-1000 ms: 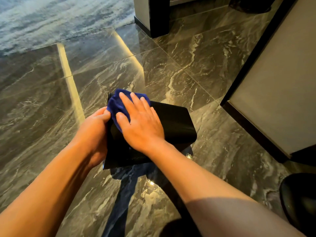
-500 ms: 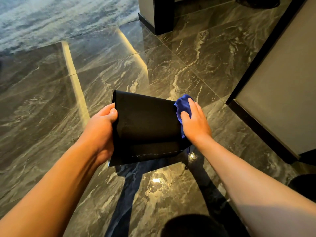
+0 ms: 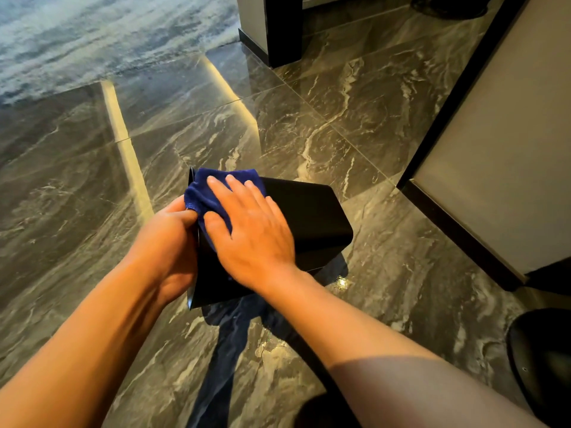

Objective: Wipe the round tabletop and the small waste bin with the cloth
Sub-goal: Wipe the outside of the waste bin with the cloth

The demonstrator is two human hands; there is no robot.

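A small black waste bin [image 3: 312,214] is held on its side above the marble floor, its open rim pointing left. My left hand [image 3: 168,242] grips that rim end. My right hand [image 3: 253,233] lies flat on the bin's upper wall near the rim, pressing a blue cloth [image 3: 213,188] against it. The cloth bunches out beyond my fingertips and touches my left thumb. The round tabletop is not in view.
Dark veined marble floor [image 3: 355,118] lies all around. A grey panel with a black base [image 3: 494,149] stands at the right, a dark pillar [image 3: 278,29] at the top, a pale rug [image 3: 92,35] at the top left. A round black base [image 3: 543,362] sits at the lower right.
My right hand has swept the cloth from the bin's right end back to the left end by the rim. My left hand keeps its grip on the rim.
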